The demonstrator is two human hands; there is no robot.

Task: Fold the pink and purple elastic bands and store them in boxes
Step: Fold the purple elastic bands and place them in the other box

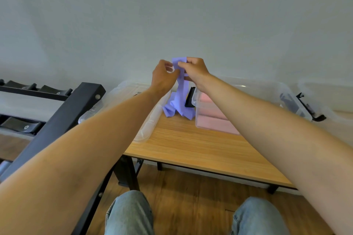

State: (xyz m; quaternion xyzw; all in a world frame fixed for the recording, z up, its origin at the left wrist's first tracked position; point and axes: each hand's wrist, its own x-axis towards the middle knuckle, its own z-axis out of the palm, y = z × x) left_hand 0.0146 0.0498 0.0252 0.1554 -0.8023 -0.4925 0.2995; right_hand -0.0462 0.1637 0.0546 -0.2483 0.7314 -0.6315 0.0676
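Both hands are raised above the far side of the wooden table [193, 147]. My left hand [163, 77] and my right hand [195, 71] pinch the top end of a purple elastic band [180, 99]. The band hangs straight down between them, and its lower end lies crumpled on the table. A clear plastic box [196, 99] to the right holds folded pink bands [215, 120]. Another clear box [147, 129] stands to the left, partly hidden behind my left forearm; I cannot see what is inside it.
A black metal rack [63, 114] with dumbbell cradles stands at the left of the table. More clear containers with black clips [309, 108] sit at the far right. My knees in jeans [129, 213] are below the table's near edge, over a wooden floor.
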